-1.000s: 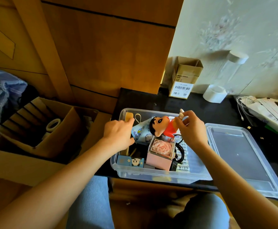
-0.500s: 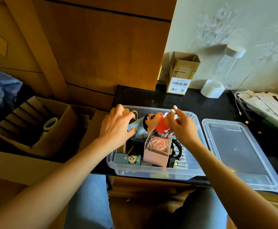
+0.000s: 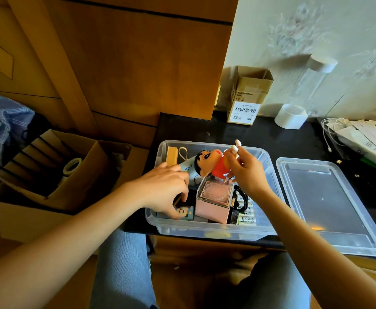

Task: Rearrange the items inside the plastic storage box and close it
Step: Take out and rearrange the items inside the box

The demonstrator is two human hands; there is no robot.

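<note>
A clear plastic storage box (image 3: 213, 230) stands open on the black table, with its clear lid (image 3: 329, 204) lying flat to the right. My right hand (image 3: 247, 172) holds a cartoon boy figure (image 3: 211, 165) in a red shirt, tilted above a pink cube box (image 3: 214, 200) with a rose under its clear top. My left hand (image 3: 167, 188) reaches down into the box's left front corner, fingers on a small blue card box (image 3: 182, 212) with a cartoon face. A tan block (image 3: 172, 156) and batteries (image 3: 247, 216) also lie inside.
A brown cardboard box (image 3: 48, 175) with dividers and a tape roll (image 3: 72, 166) sits to the left, below the table. At the back stand a small cardboard carton (image 3: 247, 97), a white tape roll (image 3: 290, 115) and a clear bottle (image 3: 316, 72). Cables and papers (image 3: 361, 137) lie far right.
My left hand has moved from the tan block at the box's back left down to its front left corner. My right hand still holds the figure, lifted slightly.
</note>
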